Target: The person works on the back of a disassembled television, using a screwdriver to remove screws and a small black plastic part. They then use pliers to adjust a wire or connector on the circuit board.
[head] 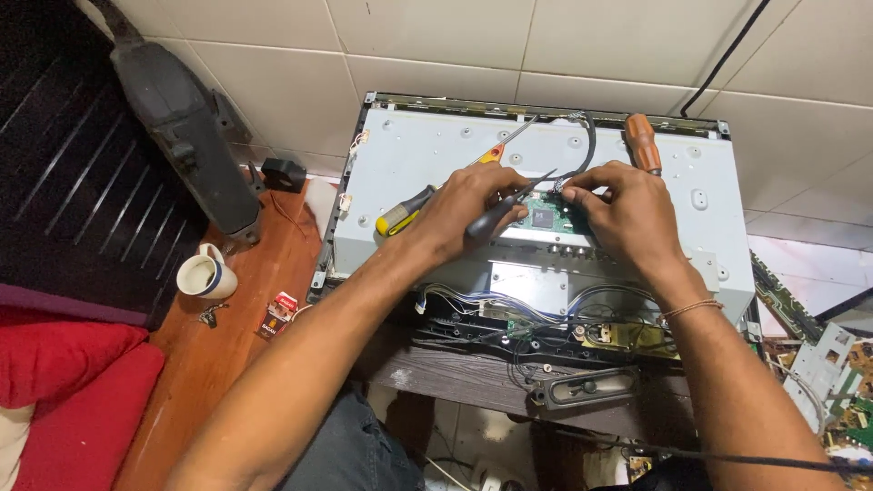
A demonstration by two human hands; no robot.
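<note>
A flat-panel screen lies face down, its white metal back plate [637,173] showing. At its middle sits a small green circuit board [548,216] with a black chip. My left hand [464,214] grips a black-handled tool [500,211] whose tip points at the board. My right hand [627,214] pinches a black cable [589,136] and its connector at the board's right edge. A yellow-and-black screwdriver [409,209] lies under my left hand, and one with an orange handle [642,144] rests behind my right hand.
Bundled wires [509,305] and a long black speaker [587,389] hang at the panel's near edge. A white mug [205,275], keys and a small red packet [277,314] sit on the wooden surface at left. Loose circuit boards [837,364] lie at right. A black stand [186,136] leans at left.
</note>
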